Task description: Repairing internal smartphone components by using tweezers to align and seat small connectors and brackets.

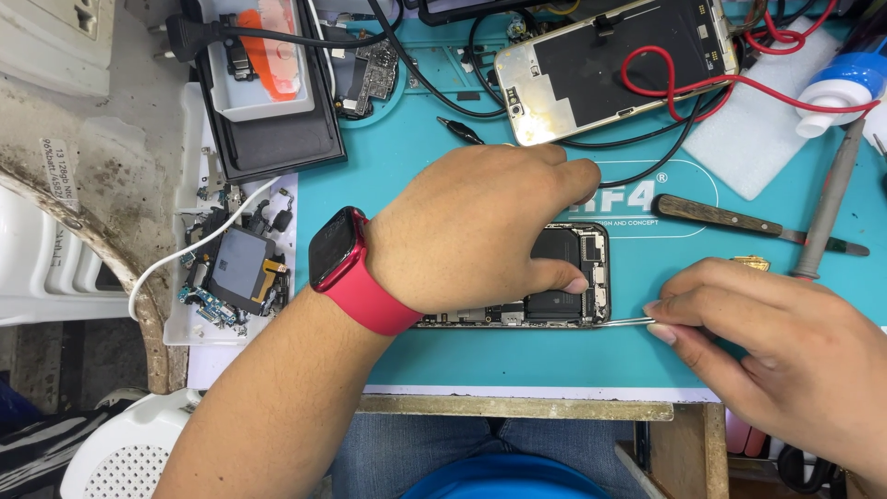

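Left hand: the left hand [480, 231] lies palm-down on the opened phone [573, 277], fingers curled together and pressing on its dark inner parts; a red watch [340, 259] sits on the wrist.
Right hand: the right hand [776, 342] pinches thin metal tweezers [621, 322] between thumb and fingertips, just right of the opened phone.
Tweezers: the tip touches the opened phone's lower right edge.
Opened phone: it lies flat near the front edge of the teal mat [416, 166] on the surface, mostly covered by the left hand.
Second phone: 1 more phone shell [610, 65], back side up, lies beyond the opened phone, with red wire [684, 88] and black leads across it.
Tools: a wooden-handled blade [730, 220] lies right of and beyond the opened phone; a grey screwdriver [832, 199] stands further right.
Parts tray: a white tray [189, 305] with small parts lies well left of the opened phone; a black box [268, 111] sits beyond it.
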